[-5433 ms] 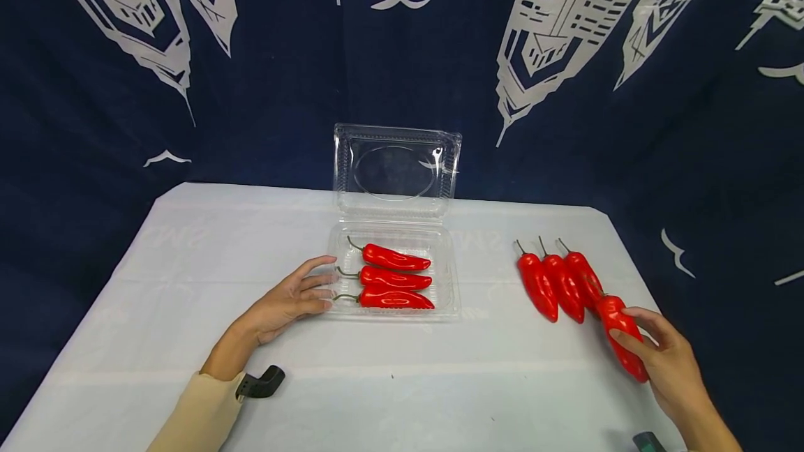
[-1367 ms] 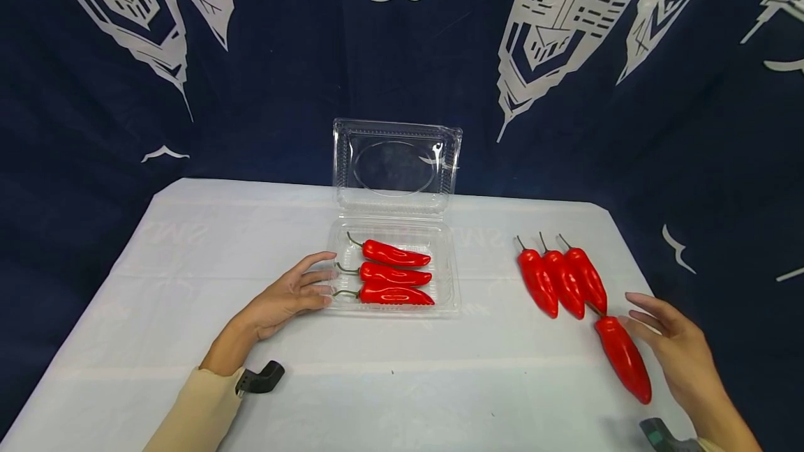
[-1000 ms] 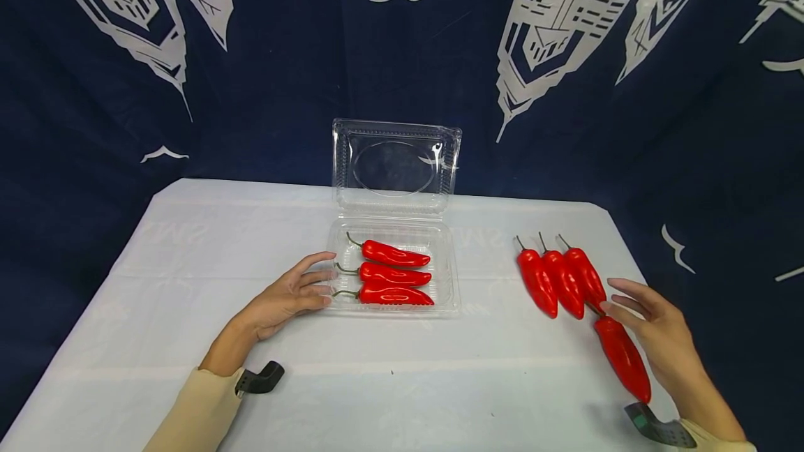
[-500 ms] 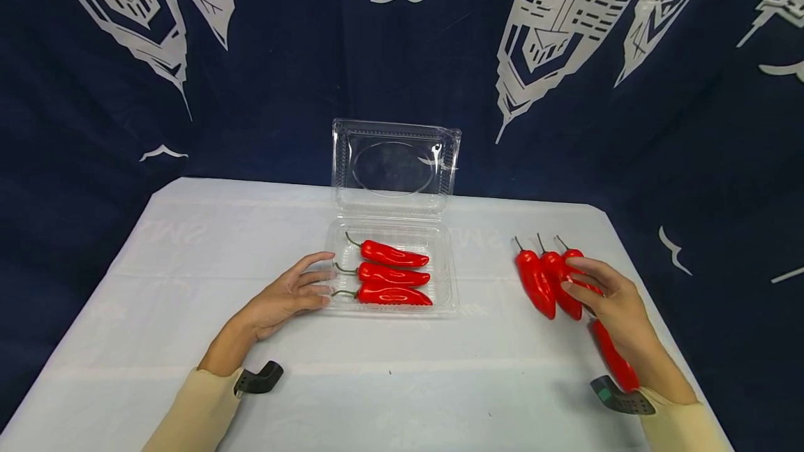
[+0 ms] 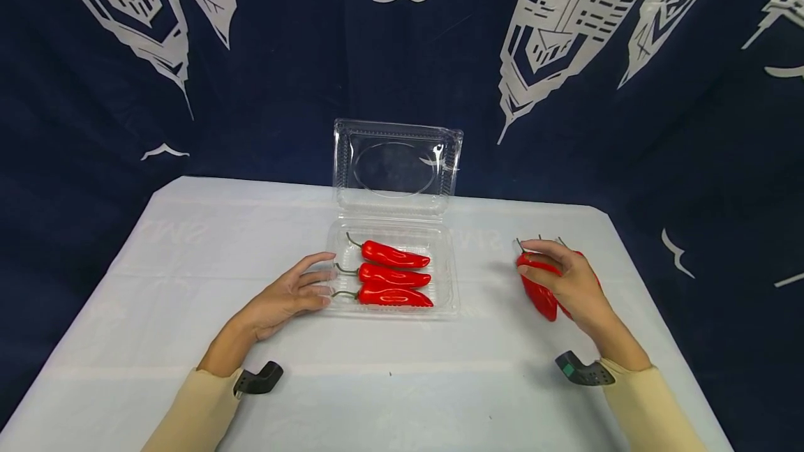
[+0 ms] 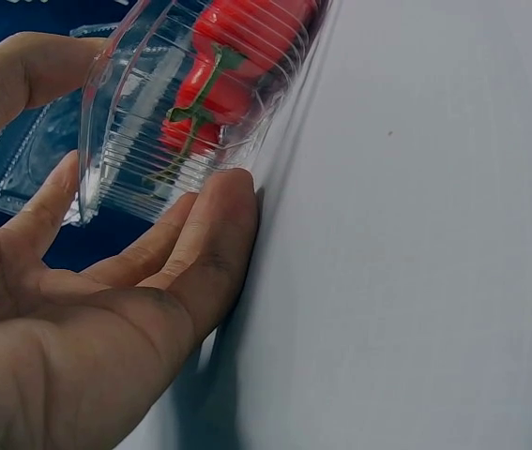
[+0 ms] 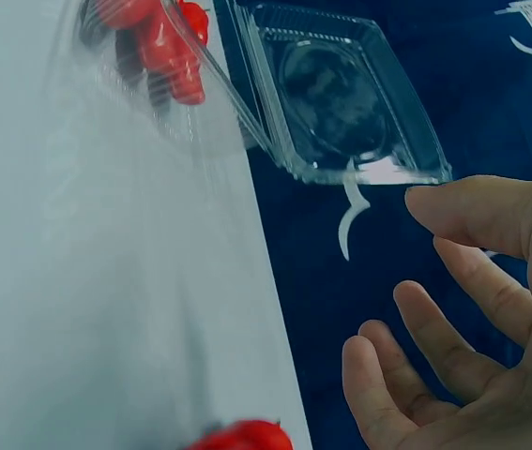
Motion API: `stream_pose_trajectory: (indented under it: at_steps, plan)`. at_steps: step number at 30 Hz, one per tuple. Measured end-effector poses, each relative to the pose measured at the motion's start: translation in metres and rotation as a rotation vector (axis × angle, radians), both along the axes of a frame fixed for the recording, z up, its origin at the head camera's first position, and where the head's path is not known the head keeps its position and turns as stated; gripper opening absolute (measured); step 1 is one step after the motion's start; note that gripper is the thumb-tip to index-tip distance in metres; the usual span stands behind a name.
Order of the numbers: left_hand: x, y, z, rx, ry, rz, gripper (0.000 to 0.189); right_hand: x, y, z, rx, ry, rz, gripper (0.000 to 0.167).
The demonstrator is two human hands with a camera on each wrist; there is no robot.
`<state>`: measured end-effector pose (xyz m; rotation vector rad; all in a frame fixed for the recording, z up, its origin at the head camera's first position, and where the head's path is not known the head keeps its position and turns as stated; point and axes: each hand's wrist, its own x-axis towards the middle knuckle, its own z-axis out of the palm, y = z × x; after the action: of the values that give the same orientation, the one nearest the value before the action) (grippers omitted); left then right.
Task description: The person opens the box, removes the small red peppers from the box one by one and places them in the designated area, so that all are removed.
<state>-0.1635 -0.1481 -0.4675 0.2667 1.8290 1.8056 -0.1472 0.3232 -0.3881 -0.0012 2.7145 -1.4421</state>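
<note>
My left hand [image 5: 285, 302] touches the left wall of a clear plastic clamshell container [image 5: 447, 250] with loosely extended fingers. Inside, three red chili peppers [image 5: 396, 254] lie in parallel, their green stems toward that hand; the left wrist view also shows the peppers [image 6: 256, 33] through the ribbed wall. Over a row of red peppers at the right hovers my right hand [image 5: 568, 284], fingers spread. Thumb and fingertips are by the top of the leftmost pepper [image 5: 541, 298]. The hand and forearm hide most of the other peppers there. A pepper [image 7: 247, 436] shows below the spread fingers in the right wrist view.
The container's clear lid [image 5: 396, 166] stands upright at the back, hinged to the base. A white cloth covers the table [image 5: 402, 382]. Behind hangs a dark blue curtain [image 5: 276, 103] with white building prints. Each wrist bears a black camera mount [image 5: 260, 377].
My right hand let go of the lowest pepper, which then lay farther down the table. It has since moved left and up across the row to the leftmost pepper. My left hand stays put.
</note>
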Motion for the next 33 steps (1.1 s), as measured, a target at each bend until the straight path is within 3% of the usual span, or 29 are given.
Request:
stream_pose_trajectory:
  at_steps: [11, 23, 33]
  plan:
    - [-0.001, 0.0, 0.002, -0.008, -0.007, 0.004, 0.082, -0.023, -0.03, 0.004, 0.036, -0.007, 0.1, 0.051]
    - [0.001, 0.0, 0.003, -0.003, -0.003, 0.008, 0.082, -0.048, -0.065, 0.006, -0.066, -0.001, 0.175, 0.04]
    - [0.0, 0.001, 0.002, 0.005, -0.013, 0.01, 0.083, -0.066, -0.095, 0.001, -0.152, -0.047, 0.317, 0.038]
